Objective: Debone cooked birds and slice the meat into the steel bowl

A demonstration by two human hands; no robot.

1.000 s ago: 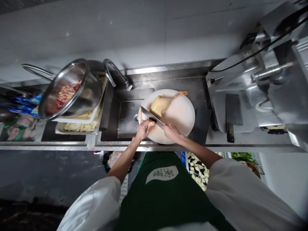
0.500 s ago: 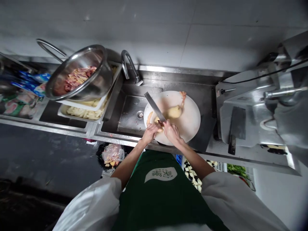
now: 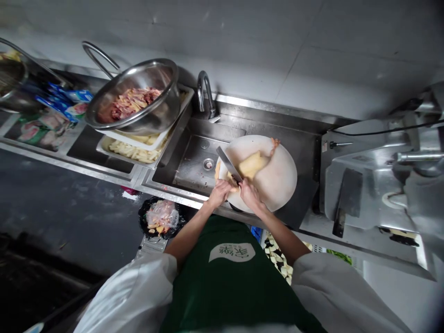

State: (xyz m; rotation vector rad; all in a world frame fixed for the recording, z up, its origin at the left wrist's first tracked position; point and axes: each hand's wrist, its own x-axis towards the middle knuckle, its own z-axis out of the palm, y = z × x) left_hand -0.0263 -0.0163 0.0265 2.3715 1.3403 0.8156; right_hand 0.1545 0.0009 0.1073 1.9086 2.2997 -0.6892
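Observation:
On the round white cutting board lies pale yellow poultry meat, with a reddish, bumpy strip at the board's far edge. My right hand is closed round the handle of a kitchen knife. Its blade slants away to the upper left, over the left part of the board, beside the meat. My left hand is closed on a small poultry piece close to the knife's handle end. Fingers hide most of that piece. Another pale strip rests at the board's left rim.
Left of the board is a steel sink with a tap. Beyond it, a steel bowl of cut meat tilts above trays of pale strips. A cleaver and machine stand right. Below is a black-lined bin.
The view has turned, so the surroundings sit further right. The large poultry meat looks broader and lies nearer the blade. Both hands keep their hold, the knife still slanting to the upper left.

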